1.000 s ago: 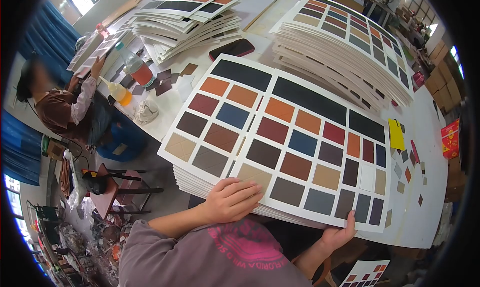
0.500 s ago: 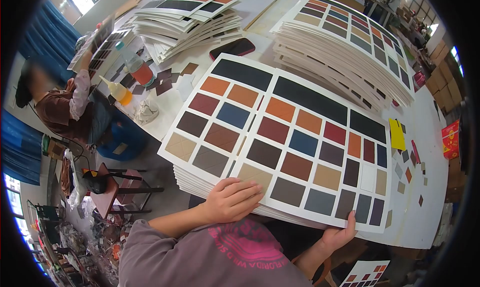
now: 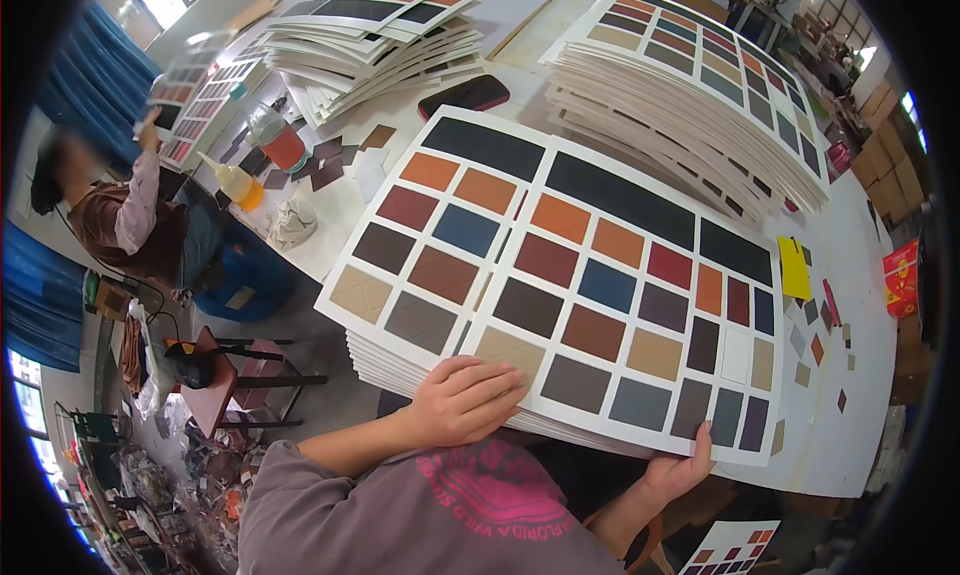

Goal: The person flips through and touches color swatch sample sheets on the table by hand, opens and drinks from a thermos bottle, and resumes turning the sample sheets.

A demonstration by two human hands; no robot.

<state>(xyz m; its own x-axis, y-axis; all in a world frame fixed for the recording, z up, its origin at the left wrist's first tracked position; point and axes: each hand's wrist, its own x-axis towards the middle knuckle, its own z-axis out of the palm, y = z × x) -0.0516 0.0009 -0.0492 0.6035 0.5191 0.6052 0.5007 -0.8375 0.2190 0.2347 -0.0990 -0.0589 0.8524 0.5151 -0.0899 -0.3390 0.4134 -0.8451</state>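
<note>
Two sample cards with rows of coloured swatches lie overlapping on a stack in front of me. The right-hand swatch card (image 3: 640,320) partly covers the left-hand swatch card (image 3: 430,225); both have black bands along the top. One square of the right card is white. My left hand (image 3: 468,400) rests at its lower left corner, fingers lying together over a beige swatch. At the lower right edge, my right hand (image 3: 675,470) holds the card's border, one digit upright against the face and the others partly hidden beneath.
Tall card stacks (image 3: 660,125) (image 3: 390,65) stand behind. A phone (image 3: 464,98), a bottle with red liquid (image 3: 278,143) and a yellow glue bottle (image 3: 236,183) are on the table. Loose swatches (image 3: 817,350) lie right, near a yellow paper (image 3: 795,268). A co-worker (image 3: 130,215) sits left.
The co-worker's arm has lifted a swatch card, which is blurred, up and leftward. My hands and the cards before me have not visibly moved.
</note>
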